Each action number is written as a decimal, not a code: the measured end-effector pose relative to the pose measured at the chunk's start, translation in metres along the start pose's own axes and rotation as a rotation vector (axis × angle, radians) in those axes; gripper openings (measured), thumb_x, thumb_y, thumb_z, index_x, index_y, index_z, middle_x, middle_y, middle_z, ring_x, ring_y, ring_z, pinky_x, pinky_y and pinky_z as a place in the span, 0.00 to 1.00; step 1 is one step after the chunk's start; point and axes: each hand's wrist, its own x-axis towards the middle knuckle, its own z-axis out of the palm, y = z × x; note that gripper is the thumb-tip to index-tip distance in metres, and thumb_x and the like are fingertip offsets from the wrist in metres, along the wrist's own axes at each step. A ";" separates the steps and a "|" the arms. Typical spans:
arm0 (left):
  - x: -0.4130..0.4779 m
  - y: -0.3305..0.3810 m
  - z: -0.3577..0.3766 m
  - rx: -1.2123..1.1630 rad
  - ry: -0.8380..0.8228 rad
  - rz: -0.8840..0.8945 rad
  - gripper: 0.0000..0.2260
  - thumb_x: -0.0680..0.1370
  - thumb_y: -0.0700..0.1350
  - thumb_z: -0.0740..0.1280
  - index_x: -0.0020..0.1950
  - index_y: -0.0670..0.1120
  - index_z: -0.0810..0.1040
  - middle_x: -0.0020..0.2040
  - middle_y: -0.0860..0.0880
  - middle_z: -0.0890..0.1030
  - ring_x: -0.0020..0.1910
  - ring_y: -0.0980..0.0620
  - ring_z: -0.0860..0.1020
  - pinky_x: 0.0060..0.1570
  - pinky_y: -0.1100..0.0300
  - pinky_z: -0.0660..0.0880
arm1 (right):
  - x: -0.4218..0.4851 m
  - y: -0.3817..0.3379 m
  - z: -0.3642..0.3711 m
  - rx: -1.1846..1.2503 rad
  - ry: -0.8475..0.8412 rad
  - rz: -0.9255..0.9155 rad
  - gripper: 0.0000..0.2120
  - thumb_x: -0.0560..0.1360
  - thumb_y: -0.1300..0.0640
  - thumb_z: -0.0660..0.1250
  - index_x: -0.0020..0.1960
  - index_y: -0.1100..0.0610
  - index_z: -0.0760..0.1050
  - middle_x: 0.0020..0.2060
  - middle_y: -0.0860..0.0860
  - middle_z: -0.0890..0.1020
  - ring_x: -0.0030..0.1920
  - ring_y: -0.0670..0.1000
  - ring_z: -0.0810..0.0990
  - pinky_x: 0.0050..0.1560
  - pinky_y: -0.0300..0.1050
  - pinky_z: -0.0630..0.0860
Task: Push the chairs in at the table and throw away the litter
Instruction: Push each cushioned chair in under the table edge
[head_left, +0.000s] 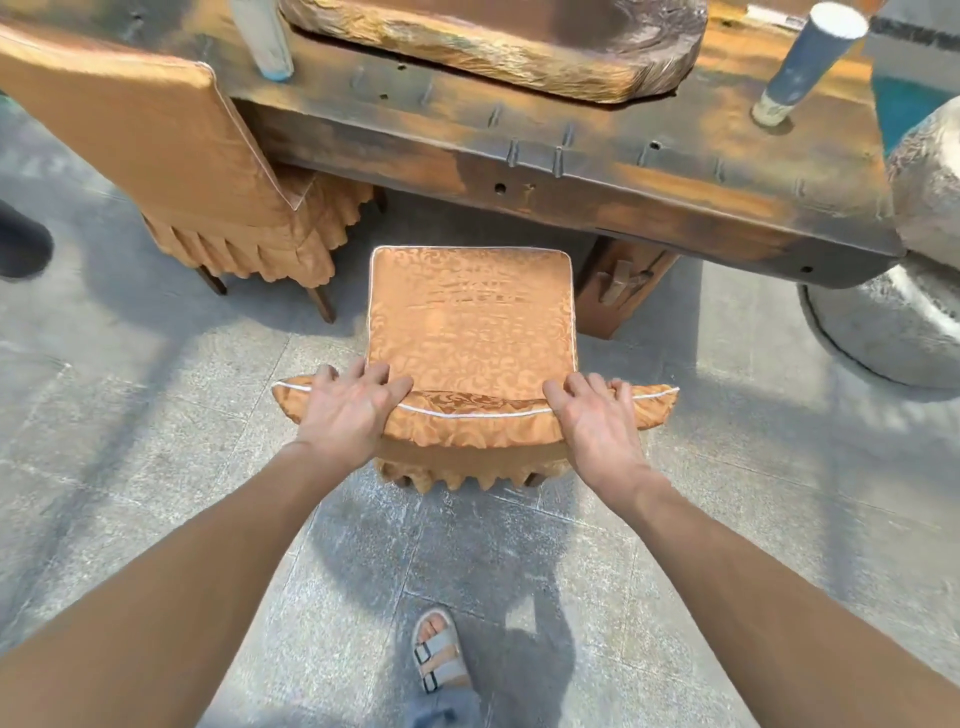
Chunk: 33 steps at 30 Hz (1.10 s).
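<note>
My left hand (349, 410) and right hand (597, 423) grip chair (470, 332) backrest top, centre frame, seat short of table (597, 171). Two cups (810, 60) on table, contents unseen, no writing legible.

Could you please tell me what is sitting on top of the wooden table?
On the table lie a thick wood slab and two paper cups, one at the left, one at the right. The far side is out of frame.
</note>
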 end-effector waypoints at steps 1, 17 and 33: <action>0.013 -0.007 -0.003 0.002 -0.009 -0.021 0.26 0.68 0.51 0.79 0.61 0.55 0.72 0.50 0.50 0.76 0.52 0.45 0.74 0.49 0.45 0.69 | 0.013 -0.002 -0.003 0.003 0.010 0.009 0.31 0.58 0.74 0.73 0.56 0.52 0.71 0.48 0.52 0.75 0.55 0.58 0.74 0.60 0.59 0.65; 0.202 -0.085 -0.039 0.000 0.036 -0.195 0.23 0.71 0.30 0.64 0.59 0.52 0.72 0.54 0.45 0.70 0.61 0.38 0.67 0.68 0.20 0.52 | 0.194 0.010 -0.044 0.008 0.088 0.088 0.28 0.60 0.77 0.64 0.50 0.51 0.65 0.42 0.50 0.66 0.50 0.57 0.70 0.55 0.55 0.60; 0.374 -0.168 -0.081 -0.024 0.059 -0.135 0.25 0.73 0.29 0.62 0.64 0.51 0.72 0.56 0.43 0.67 0.60 0.39 0.66 0.66 0.21 0.57 | 0.364 0.027 -0.081 0.008 0.133 0.161 0.31 0.63 0.74 0.70 0.60 0.52 0.68 0.52 0.55 0.71 0.56 0.59 0.69 0.55 0.57 0.64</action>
